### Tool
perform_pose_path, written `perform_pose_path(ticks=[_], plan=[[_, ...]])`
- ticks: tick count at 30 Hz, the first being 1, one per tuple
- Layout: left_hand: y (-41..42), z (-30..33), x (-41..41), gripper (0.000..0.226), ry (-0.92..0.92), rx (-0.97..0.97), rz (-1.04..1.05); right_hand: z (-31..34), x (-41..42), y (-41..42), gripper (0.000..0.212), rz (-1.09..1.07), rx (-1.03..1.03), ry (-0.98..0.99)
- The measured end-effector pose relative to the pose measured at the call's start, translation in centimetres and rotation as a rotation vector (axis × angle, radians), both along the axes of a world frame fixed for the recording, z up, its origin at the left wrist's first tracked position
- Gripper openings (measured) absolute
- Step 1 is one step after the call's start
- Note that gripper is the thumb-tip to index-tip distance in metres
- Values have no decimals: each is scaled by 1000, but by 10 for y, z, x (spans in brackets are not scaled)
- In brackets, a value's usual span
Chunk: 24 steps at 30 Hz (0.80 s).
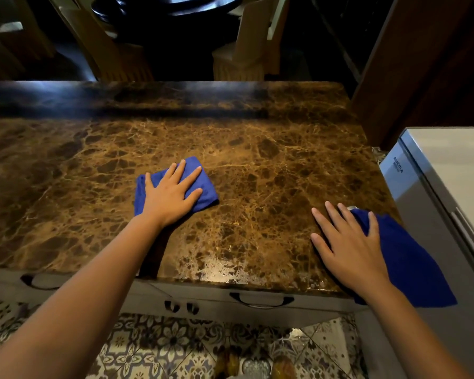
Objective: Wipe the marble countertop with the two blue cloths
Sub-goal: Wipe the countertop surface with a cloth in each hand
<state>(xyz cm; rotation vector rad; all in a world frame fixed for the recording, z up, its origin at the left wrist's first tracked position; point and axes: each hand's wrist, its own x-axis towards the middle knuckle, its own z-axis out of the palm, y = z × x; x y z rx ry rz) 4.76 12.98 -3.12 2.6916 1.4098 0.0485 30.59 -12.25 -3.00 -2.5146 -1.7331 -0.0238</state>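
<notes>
The brown veined marble countertop (pixel 257 160) fills the middle of the head view. My left hand (pixel 170 195) lies flat with fingers spread on a folded blue cloth (pixel 203 184) near the counter's centre. My right hand (pixel 348 242) rests palm down at the counter's near right corner, its thumb side pressing on the second blue cloth (pixel 411 263). That cloth is loose and hangs partly over the right edge of the counter. A wet sheen shows on the marble near the front edge between my arms.
A silver and white appliance (pixel 435 192) stands against the counter's right side. White drawers with dark handles (pixel 262 300) sit below the front edge. Wooden chairs (pixel 246 50) and a dark table stand beyond the far edge. Patterned floor tiles (pixel 159 348) lie below.
</notes>
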Motion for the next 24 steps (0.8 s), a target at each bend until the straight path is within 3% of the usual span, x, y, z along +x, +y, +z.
perform_pose_path(ticks=[10,19,24], plan=[[-123,-3,-15,53,29,25,-406,-3,2,0,66,6,0,-5],[-136,-10,-49,51,-3,87,-362,0,3,-2,67,1,-5,5],[-95,-6,-50,60,-16,48,-69,0,3,-2,65,1,-7,7]])
